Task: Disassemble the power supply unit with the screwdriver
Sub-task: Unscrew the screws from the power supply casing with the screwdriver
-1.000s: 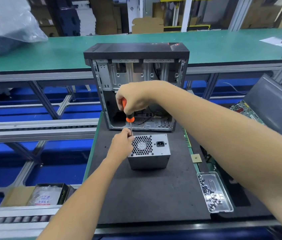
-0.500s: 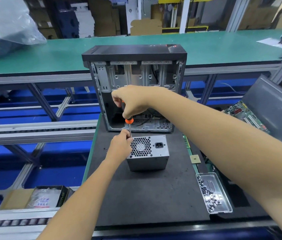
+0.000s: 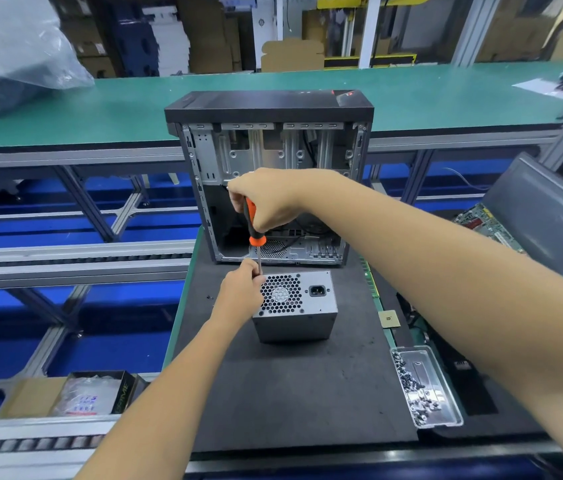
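A grey power supply unit stands on the dark mat, its honeycomb fan grille and power socket facing up. My right hand grips the orange and black handle of a screwdriver, held upright with its shaft pointing down at the unit's top left corner. My left hand rests against the left side of the unit and pinches the screwdriver's shaft near the tip. The tip itself is hidden behind my fingers.
An open computer case stands upright just behind the unit. A clear tray with several screws lies at the right of the dark mat. A small chip, a circuit board and a grey panel lie to the right. Conveyor rails run to the left.
My right hand has turned on the screwdriver handle, showing more of its orange grip. The left hand stays on the shaft, and the unit has not moved.
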A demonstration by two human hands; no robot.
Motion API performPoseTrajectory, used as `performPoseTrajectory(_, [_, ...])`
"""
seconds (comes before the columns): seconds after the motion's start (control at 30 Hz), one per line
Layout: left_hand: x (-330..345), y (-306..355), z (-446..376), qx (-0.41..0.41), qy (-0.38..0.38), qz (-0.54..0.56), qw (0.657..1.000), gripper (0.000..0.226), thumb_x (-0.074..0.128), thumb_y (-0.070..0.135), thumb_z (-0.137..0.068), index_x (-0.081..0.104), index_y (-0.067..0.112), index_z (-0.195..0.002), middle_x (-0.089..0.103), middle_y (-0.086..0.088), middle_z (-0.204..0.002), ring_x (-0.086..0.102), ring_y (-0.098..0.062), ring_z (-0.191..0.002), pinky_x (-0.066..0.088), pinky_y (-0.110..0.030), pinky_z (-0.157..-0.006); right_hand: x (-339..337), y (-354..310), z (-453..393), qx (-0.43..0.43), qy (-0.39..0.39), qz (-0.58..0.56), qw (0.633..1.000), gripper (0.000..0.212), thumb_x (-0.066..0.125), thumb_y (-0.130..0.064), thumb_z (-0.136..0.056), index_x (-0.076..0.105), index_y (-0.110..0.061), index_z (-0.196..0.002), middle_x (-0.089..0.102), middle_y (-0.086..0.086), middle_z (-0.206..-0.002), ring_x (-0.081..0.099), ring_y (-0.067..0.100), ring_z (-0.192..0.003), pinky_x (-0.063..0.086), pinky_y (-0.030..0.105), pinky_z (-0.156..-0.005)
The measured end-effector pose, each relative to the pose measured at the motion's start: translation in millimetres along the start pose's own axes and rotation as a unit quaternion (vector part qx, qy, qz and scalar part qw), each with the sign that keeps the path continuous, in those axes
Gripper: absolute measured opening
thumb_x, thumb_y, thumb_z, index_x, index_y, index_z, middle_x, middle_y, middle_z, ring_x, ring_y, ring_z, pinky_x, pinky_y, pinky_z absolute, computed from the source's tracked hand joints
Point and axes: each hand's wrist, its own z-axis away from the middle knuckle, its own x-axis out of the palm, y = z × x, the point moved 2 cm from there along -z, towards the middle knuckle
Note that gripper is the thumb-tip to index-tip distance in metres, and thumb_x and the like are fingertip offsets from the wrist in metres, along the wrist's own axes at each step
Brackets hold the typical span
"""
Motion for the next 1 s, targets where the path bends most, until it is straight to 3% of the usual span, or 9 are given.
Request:
performPoseTrajectory(0.1, [-0.2, -0.7, 0.4, 0.006, -0.001, -0.004, 1.000, 0.014, 0.051, 0.017, -0.096, 0.044, 0.019, -0.084, 0.055, -0.002, -0.071, 0.049, -0.017, -0.061, 0.035, -0.028, -0.050, 3.2, -0.8, -1.0, 0.025, 0.027, 0.046, 0.998, 0.040, 0.050, -0.052, -0.093, 0.049, -0.013, -0.089, 0.063, 0.006, -0.084, 0.070, 0.022, -0.063, 0.055, 0.036, -0.067])
performPoseTrajectory(0.2, [-0.1, -0.6, 1.2, 0.012, -0.009, 0.000, 1.000, 0.014, 0.049, 0.016, -0.096, 0.045, 0.023, -0.085, 0.055, -0.002, -0.070, 0.048, -0.017, -0.058, 0.036, -0.029, -0.048, 3.0, -3.8, -5.7, 0.042, 0.042, 0.082, 0.995, 0.035, 0.034, -0.038, -0.104, 0.047, -0.008, -0.090, 0.058, 0.008, -0.082, 0.064, 0.020, -0.038, 0.055, 0.035, -0.060])
performPoseTrajectory(0.43, [-0.6, 0.3, 1.9, 0.024, -0.003, 0.023, 0.999, 0.014, 0.048, 0.012, -0.095, 0.050, 0.023, -0.087, 0.057, -0.002, -0.070, 0.048, -0.020, -0.059, 0.043, -0.037, -0.055, -4.4, -10.5, 0.2, -0.043, 0.002, -0.004, 0.999, 0.022, 0.056, -0.003, -0.083, 0.052, -0.014, -0.101, 0.047, -0.010, -0.083, 0.045, 0.007, -0.071, 0.033, 0.022, -0.055])
performPoseTrajectory(0.53, [0.0, 1.0, 3.1, 0.026, 0.000, 0.026, 0.999, 0.015, 0.048, 0.011, -0.095, 0.049, 0.021, -0.085, 0.053, 0.001, -0.065, 0.045, -0.019, -0.057, 0.037, -0.034, -0.051, -1.2, -9.9, 1.1, -0.029, 0.023, 0.020, 0.999, 0.016, 0.061, -0.020, -0.086, 0.052, -0.013, -0.097, 0.053, -0.003, -0.084, 0.054, 0.013, -0.070, 0.040, 0.025, -0.056])
performPoseTrajectory(0.63, [-0.2, 0.6, 1.7, 0.022, -0.001, 0.013, 1.000, 0.014, 0.048, 0.011, -0.095, 0.049, 0.021, -0.086, 0.053, 0.002, -0.065, 0.045, -0.017, -0.057, 0.034, -0.031, -0.048, -0.4, -7.7, 0.5, 0.043, 0.061, 0.085, 0.994, 0.043, 0.039, -0.048, -0.100, 0.044, -0.010, -0.080, 0.048, 0.002, -0.071, 0.054, 0.017, -0.051, 0.035, 0.027, -0.050])
performPoseTrajectory(0.7, [0.2, 0.3, 1.1, 0.012, -0.003, 0.003, 1.000, 0.012, 0.049, 0.013, -0.096, 0.048, 0.020, -0.086, 0.055, 0.002, -0.070, 0.049, -0.016, -0.059, 0.035, -0.029, -0.048, 0.2, -5.6, -2.2, 0.051, 0.061, 0.106, 0.991, 0.042, 0.035, -0.037, -0.104, 0.039, -0.011, -0.072, 0.049, 0.006, -0.069, 0.053, 0.019, -0.049, 0.037, 0.028, -0.049])
performPoseTrajectory(0.8, [0.3, -0.7, -0.4, 0.007, 0.002, -0.007, 1.000, 0.014, 0.051, 0.016, -0.096, 0.045, 0.020, -0.084, 0.055, 0.001, -0.073, 0.051, -0.016, -0.064, 0.036, -0.028, -0.050, -0.6, -7.1, -1.2, -0.006, 0.017, 0.052, 0.998, 0.009, 0.050, -0.019, -0.095, 0.051, -0.010, -0.097, 0.058, 0.000, -0.080, 0.060, 0.017, -0.070, 0.046, 0.030, -0.061])
performPoseTrajectory(0.9, [-0.3, -2.8, -2.0, -0.002, 0.003, -0.008, 1.000, 0.021, 0.052, 0.019, -0.095, 0.041, 0.023, -0.078, 0.054, -0.002, -0.073, 0.051, -0.018, -0.065, 0.038, -0.031, -0.051, -4.2, -9.3, 3.3, -0.027, -0.026, 0.018, 0.999, 0.027, 0.060, -0.005, -0.082, 0.056, -0.013, -0.107, 0.048, -0.010, -0.080, 0.046, 0.006, -0.070, 0.033, 0.024, -0.055])
performPoseTrajectory(1.0, [0.5, -2.5, -1.3, -0.004, 0.006, 0.001, 1.000, 0.025, 0.052, 0.019, -0.095, 0.039, 0.026, -0.075, 0.055, -0.002, -0.072, 0.051, -0.019, -0.063, 0.041, -0.033, -0.053, -0.9, -9.8, 0.9, -0.010, -0.002, 0.033, 0.999, 0.018, 0.061, -0.025, -0.086, 0.057, -0.012, -0.097, 0.059, -0.002, -0.082, 0.064, 0.016, -0.071, 0.047, 0.028, -0.059])
